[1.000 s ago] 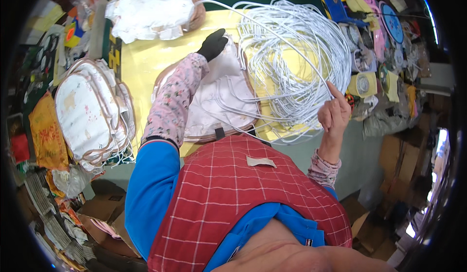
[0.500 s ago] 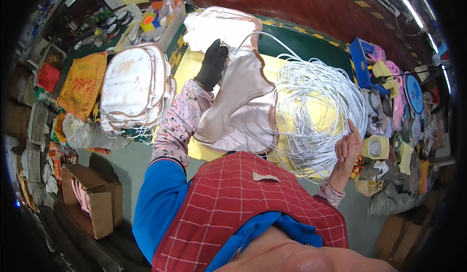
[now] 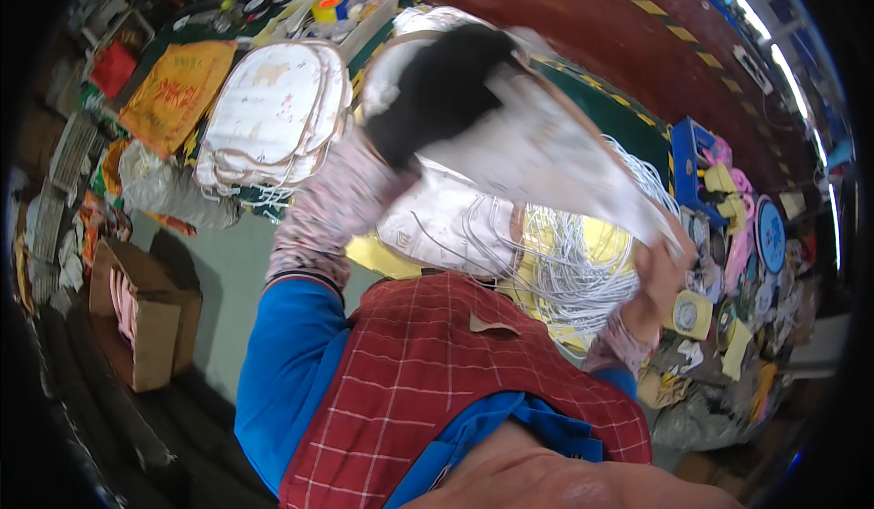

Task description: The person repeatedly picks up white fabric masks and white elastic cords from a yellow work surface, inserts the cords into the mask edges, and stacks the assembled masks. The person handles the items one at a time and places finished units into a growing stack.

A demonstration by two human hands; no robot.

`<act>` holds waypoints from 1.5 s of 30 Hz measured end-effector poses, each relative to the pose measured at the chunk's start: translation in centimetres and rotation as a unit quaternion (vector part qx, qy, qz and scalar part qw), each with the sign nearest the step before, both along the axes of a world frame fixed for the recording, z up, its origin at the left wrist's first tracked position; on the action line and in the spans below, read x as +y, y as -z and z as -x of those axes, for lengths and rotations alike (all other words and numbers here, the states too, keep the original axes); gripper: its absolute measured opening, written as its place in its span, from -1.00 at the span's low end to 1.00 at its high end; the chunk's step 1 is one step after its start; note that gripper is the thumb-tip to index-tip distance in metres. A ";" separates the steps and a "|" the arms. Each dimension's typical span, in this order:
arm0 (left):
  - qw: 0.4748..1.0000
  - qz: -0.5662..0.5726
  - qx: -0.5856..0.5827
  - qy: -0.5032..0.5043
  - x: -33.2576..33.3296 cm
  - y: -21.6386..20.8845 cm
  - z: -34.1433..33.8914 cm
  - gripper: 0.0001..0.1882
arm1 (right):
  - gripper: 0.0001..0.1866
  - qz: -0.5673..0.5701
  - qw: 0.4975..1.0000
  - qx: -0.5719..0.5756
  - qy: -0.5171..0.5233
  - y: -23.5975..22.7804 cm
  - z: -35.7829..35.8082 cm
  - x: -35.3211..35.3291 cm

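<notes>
My left hand [image 3: 446,90], in a black glove and blurred by motion, grips a white fabric piece [image 3: 546,158] with brown edging, lifted above the table. The piece stretches slantwise to my bare right hand [image 3: 663,281], whose fingers close at its lower right corner; the blur hides the exact grip. Beneath it lies another pale fabric piece [image 3: 446,227] with thin cords across it. A large coil of white cord [image 3: 578,272] rests on the yellow sheet, partly covered by the lifted piece.
To the left is a stack of white edged fabric pieces [image 3: 264,104] beside an orange bag [image 3: 177,95]. A blue bin [image 3: 690,158] and cluttered small parts line the right side. An open cardboard box [image 3: 150,313] stands on the floor at left.
The fabric piece has been raised off the pile and swung right, over the cord coil. My left hand has come up closer; my right hand, empty before, now meets the piece's corner.
</notes>
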State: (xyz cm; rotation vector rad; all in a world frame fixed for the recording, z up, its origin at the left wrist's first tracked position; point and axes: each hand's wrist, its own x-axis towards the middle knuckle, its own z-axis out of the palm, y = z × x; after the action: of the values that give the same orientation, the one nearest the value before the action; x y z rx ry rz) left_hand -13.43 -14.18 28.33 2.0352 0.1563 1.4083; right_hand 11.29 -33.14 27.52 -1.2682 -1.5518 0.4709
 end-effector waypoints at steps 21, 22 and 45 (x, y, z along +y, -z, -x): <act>0.897 -0.285 0.096 -0.323 3.9 2.9 3.8 -0.59 | -0.77 0.082 0.995 -0.009 0.057 5.4 -0.5 0.8; 0.917 -0.228 0.147 -0.291 4.4 3.1 4.1 -0.58 | -0.79 0.076 0.993 -0.074 0.055 6.1 -2.1 0.6; 0.915 0.266 -0.029 -0.303 9.5 24.3 14.6 -0.71 | -0.31 0.149 0.891 0.415 0.111 17.7 3.5 6.2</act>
State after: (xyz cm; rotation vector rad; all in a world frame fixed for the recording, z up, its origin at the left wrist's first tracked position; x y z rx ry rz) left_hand -27.99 -4.65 3.99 1.5332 1.0988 1.5506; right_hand 7.79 -26.99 9.83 -1.2109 -0.6162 0.9740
